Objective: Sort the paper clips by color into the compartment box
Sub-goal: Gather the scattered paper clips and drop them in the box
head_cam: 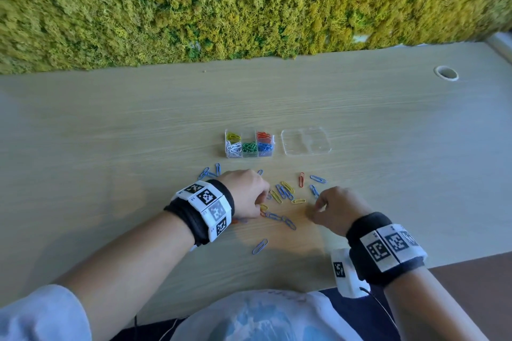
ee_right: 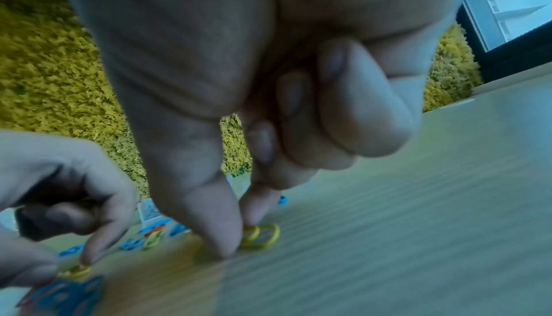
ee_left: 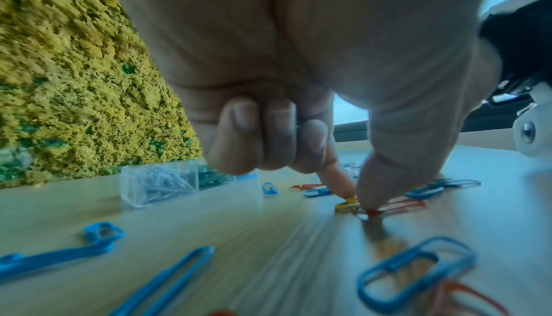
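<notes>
The clear compartment box (head_cam: 249, 144) holds yellow, white, green, red and blue clips in separate cells. Loose blue, yellow and red paper clips (head_cam: 285, 192) lie scattered in front of it. My left hand (head_cam: 262, 209) (ee_left: 355, 200) reaches down to the table, and its index and thumb pinch a yellow clip (ee_left: 346, 204) that lies against a red clip (ee_left: 397, 205). My right hand (head_cam: 311, 212) (ee_right: 239, 236) pinches another yellow clip (ee_right: 262, 236) between thumb and index on the table. The other fingers of both hands are curled in.
The box's clear lid (head_cam: 306, 141) lies just right of the box. A moss wall (head_cam: 221, 8) backs the table, and a cable hole (head_cam: 446, 73) sits far right. A blue clip (head_cam: 260, 246) lies near the front edge.
</notes>
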Available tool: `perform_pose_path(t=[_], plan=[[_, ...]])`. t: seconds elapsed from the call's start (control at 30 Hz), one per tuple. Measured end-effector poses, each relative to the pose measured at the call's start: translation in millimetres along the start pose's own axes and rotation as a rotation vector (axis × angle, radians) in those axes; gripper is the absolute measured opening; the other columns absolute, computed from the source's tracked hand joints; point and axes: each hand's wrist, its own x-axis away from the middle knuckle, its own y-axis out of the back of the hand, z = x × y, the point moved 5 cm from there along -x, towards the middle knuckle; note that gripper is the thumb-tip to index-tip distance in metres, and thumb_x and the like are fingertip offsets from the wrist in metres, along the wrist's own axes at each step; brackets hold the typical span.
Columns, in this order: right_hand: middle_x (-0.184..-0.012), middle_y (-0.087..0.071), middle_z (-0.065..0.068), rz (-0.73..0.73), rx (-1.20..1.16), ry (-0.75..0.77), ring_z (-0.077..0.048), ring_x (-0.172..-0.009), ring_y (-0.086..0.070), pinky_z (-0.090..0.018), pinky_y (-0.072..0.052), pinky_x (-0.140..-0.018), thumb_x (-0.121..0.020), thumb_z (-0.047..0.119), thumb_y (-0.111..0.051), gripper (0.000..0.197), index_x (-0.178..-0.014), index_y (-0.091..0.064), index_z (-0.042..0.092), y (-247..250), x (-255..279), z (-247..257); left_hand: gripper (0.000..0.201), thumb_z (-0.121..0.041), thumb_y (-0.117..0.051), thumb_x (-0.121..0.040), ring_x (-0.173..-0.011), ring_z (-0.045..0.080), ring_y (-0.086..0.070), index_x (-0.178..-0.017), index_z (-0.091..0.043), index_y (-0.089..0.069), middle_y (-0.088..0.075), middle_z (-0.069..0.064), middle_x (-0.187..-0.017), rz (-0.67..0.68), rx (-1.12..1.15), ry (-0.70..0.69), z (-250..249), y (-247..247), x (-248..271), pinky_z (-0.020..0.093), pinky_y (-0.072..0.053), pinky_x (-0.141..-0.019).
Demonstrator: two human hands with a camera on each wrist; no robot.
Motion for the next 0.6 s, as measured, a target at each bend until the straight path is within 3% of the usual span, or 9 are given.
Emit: perform_pose_path(t=[0.17,0.33,0.47,0.6], plan=[[-0.076,-0.062,-0.002,0.036,0.002,0.019,-0.016,-0.067,-0.053,-0.024,-0.042,-0.057,-0.081,0.035,-0.059,0.030,-0.080,-0.069,0.007,-3,1,4,0.012,-0.020,-0.054,-0.081,-0.071,0.013,-0.058,-0.091,-0.021,-0.060,-0.071,-0.004,-0.084,0.038,-0.026,0.013,-3,1,2,0.026,-0.046,-0.063],[-0.069,-0.055,0.001,0.060,-0.100,0.002,-0.013,-0.061,-0.047,-0.023,-0.039,-0.053,-0.081,0.035,-0.059,0.023,-0.069,-0.060,0.015,-4,2,3,0.008,-0.021,-0.061,-0.077,-0.077,0.020,-0.060,-0.084,-0.020,-0.059,-0.064,-0.001,-0.091,0.047,-0.030,0.027,-7,0,2,0.028,-0.045,-0.062],[-0.064,-0.048,0.002,0.044,-0.309,0.014,-0.015,-0.060,-0.041,-0.025,-0.034,-0.053,-0.077,0.022,-0.064,0.018,-0.066,-0.052,0.015,-3,-3,2,0.009,-0.022,-0.062,-0.076,-0.080,0.022,-0.062,-0.078,-0.021,-0.054,-0.060,-0.001,-0.088,0.026,-0.010,0.026,-5,0,2,0.029,-0.048,-0.063],[-0.061,-0.049,-0.006,0.116,-0.876,0.011,-0.017,-0.050,-0.039,-0.026,-0.034,-0.049,-0.078,-0.001,-0.060,0.019,-0.066,-0.055,0.013,-7,-9,2,0.017,-0.021,-0.063,-0.075,-0.066,0.020,-0.069,-0.068,-0.022,-0.047,-0.070,-0.002,-0.071,0.016,0.192,0.039,5,-2,4,0.024,-0.047,-0.053]])
